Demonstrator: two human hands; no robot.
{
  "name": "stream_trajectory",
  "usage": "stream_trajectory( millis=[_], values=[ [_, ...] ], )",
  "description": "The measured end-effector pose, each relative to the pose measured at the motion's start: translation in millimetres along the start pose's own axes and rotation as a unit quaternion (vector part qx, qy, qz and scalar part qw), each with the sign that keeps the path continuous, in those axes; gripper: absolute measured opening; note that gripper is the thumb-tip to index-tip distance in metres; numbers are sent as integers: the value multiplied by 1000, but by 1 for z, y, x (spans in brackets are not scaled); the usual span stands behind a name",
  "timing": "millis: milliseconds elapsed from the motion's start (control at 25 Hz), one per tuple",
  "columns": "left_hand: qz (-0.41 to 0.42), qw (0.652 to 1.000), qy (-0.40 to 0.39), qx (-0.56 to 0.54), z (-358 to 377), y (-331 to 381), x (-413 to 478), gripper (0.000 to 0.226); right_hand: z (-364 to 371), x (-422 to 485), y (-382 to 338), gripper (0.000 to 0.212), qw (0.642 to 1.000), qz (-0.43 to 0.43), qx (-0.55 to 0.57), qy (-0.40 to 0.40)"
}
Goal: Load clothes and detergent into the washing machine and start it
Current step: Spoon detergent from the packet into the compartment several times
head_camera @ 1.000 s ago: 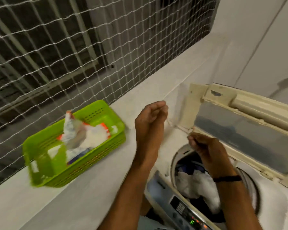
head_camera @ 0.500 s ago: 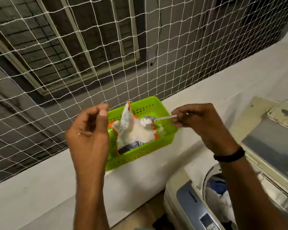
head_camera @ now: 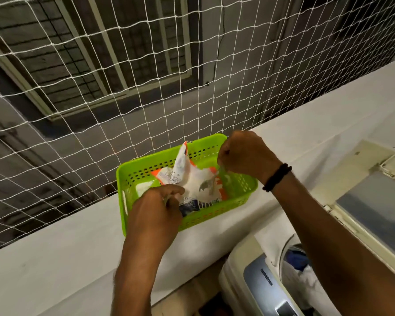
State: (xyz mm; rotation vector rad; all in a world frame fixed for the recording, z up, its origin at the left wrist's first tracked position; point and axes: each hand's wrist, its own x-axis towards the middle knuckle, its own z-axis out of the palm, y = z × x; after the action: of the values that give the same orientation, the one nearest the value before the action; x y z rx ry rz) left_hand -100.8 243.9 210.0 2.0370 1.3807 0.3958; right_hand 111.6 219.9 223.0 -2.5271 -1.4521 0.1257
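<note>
We are pinching the spoon by its handle in our right hand, its bowl sitting down inside the open detergent packet, and our left hand is gripping the packet's near edge. The packet is lying in the green basket on the ledge. Clothes are sitting in the washing machine at lower right.

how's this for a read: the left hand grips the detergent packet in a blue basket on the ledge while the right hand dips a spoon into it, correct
Not quite. The head view shows the basket is green, not blue. The rest stands: the left hand grips the detergent packet in the basket on the ledge while the right hand dips a spoon into it.
</note>
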Motion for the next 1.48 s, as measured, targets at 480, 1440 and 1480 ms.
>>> stream_trajectory(
  millis=[480, 1440, 1480],
  values=[
    [-50, 998, -21, 12, -3, -8, 4, 25, 28, -18, -12, 16, 843, 175, 481, -166],
    [180, 956, 67, -224, 37, 72, -18, 26, -38, -123, 113, 23, 712, 202, 670, 46],
    [197, 953, 49, -227, 47, 80, -19, 26, -39, -133, 122, 21, 706, 220, 670, 63]
  ],
)
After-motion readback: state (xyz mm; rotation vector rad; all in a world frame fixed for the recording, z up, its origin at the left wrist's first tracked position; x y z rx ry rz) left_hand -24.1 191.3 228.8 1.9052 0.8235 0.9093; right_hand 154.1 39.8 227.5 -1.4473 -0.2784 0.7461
